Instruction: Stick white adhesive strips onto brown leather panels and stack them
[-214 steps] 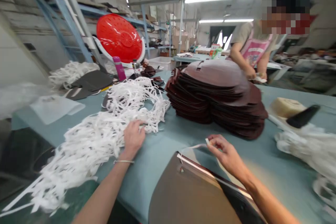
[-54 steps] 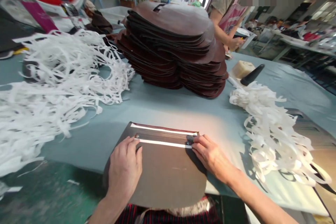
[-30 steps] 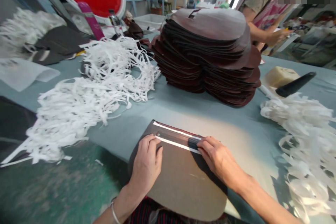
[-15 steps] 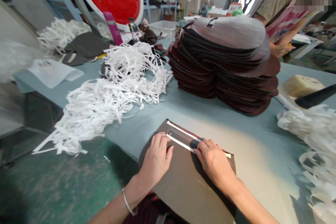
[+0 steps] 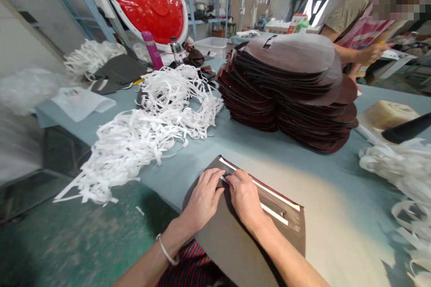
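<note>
A grey-brown leather panel [image 5: 229, 237] lies over the near table edge and my lap. Two white tape strips [image 5: 276, 193] run along its far edge, with a dark slot-like band between them. My left hand [image 5: 204, 197] presses its bent fingers on the panel at the left end of the strips, thumb a little apart. Close beside it, my right hand [image 5: 245, 195] has its fingers together and bent down onto the band. The fingertips of both hands almost meet, and what lies under them is hidden. A small dark fitting [image 5: 283, 214] shows near the band's right end.
Beyond the panel stands a tall stack of dark brown leather pieces [image 5: 286, 94]. White paper strips [image 5: 158, 116] heap at the left, more [image 5: 393, 161] at the right beside a tape roll [image 5: 389, 114]. Another person's hand [image 5: 372, 53] shows behind the stack.
My right hand has slid left along the strips to my left hand, uncovering the right end of the band. My left hand has stayed in place on the panel.
</note>
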Action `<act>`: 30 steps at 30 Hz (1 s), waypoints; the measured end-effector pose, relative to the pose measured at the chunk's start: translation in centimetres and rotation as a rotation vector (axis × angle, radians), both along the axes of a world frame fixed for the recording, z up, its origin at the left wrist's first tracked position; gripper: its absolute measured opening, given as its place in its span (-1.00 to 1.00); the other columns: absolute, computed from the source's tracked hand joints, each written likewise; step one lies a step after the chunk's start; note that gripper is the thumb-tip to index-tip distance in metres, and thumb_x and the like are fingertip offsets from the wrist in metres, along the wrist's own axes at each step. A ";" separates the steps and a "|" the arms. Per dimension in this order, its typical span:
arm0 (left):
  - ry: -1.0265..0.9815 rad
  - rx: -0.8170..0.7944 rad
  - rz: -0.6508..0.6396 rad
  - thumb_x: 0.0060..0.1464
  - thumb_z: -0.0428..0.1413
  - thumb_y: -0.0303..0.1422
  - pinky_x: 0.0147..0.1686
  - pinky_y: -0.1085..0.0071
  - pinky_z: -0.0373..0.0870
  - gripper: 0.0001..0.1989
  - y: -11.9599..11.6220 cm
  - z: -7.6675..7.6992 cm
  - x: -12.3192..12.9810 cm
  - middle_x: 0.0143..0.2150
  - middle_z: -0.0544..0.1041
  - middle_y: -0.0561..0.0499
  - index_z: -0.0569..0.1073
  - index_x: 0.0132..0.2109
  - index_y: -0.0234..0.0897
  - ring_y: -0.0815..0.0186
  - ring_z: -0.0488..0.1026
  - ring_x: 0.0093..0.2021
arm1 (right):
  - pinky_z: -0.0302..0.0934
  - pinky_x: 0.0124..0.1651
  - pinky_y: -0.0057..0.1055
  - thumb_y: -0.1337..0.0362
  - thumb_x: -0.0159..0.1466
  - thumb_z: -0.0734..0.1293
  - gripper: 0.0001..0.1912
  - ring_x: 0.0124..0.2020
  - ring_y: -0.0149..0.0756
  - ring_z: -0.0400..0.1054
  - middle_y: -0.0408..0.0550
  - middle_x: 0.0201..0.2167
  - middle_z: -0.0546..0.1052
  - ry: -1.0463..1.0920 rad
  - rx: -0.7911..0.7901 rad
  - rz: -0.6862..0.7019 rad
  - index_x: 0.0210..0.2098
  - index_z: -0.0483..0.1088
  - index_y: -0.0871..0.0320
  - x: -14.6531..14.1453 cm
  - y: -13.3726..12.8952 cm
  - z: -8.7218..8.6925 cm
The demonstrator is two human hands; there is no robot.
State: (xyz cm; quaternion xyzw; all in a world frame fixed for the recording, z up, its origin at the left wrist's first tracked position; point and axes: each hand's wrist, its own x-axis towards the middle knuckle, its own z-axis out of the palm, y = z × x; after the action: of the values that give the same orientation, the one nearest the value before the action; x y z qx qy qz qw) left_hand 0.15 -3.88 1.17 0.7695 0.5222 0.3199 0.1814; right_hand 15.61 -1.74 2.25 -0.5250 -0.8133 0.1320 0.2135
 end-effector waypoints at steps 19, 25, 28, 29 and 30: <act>-0.105 -0.062 -0.047 0.07 0.09 -0.53 0.12 0.11 0.27 -0.61 1.2 1.1 -1.4 0.02 0.29 -0.11 0.27 0.05 -0.21 0.14 0.24 0.09 | 0.13 -0.06 -0.33 0.53 0.25 0.18 -0.72 -0.17 -0.21 0.28 0.02 -0.26 0.45 0.068 -0.086 -0.050 -0.22 0.49 0.19 -0.8 0.5 0.8; -0.088 -0.059 -0.106 0.09 0.08 -0.54 0.13 0.17 0.28 -0.67 2.0 1.1 -2.4 0.04 0.27 -0.07 0.35 0.00 -0.17 0.18 0.23 0.09 | 0.16 -0.08 -0.32 0.52 0.29 0.18 -0.71 -0.18 -0.21 0.26 0.01 -0.24 0.43 -0.067 0.029 -0.004 -0.14 0.45 0.16 -1.6 0.4 0.5; -0.059 -0.038 -0.111 0.11 0.08 -0.52 0.13 0.16 0.29 -0.69 1.9 1.2 -2.6 0.04 0.27 -0.08 0.37 -0.01 -0.16 0.17 0.24 0.10 | 0.18 -0.10 -0.27 0.49 0.30 0.21 -0.78 -0.18 -0.16 0.24 0.03 -0.23 0.42 -0.202 0.113 0.051 -0.14 0.43 0.19 -1.6 0.0 0.5; -0.041 -0.033 -0.116 0.11 0.08 -0.52 0.12 0.16 0.30 -0.70 1.9 1.2 -2.7 0.04 0.28 -0.08 0.37 -0.01 -0.16 0.17 0.24 0.09 | 0.18 -0.11 -0.26 0.48 0.29 0.21 -0.79 -0.18 -0.15 0.24 0.04 -0.23 0.41 -0.238 0.138 0.066 -0.15 0.42 0.20 -1.6 -0.1 0.5; -0.020 -0.028 -0.119 0.12 0.08 -0.51 0.11 0.16 0.31 -0.72 1.8 1.3 -2.7 0.03 0.28 -0.08 0.38 -0.02 -0.17 0.17 0.25 0.09 | 0.19 -0.11 -0.24 0.48 0.29 0.22 -0.81 -0.19 -0.14 0.23 0.04 -0.24 0.41 -0.269 0.160 0.075 -0.16 0.41 0.21 -1.6 -0.2 0.6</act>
State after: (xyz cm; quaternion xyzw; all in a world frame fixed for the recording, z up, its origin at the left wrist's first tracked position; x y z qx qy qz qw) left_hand -2.52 -2.08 2.50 0.7934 0.4781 0.3088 0.2159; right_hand 14.00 -1.98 2.82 -0.4885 -0.8615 0.0028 0.1386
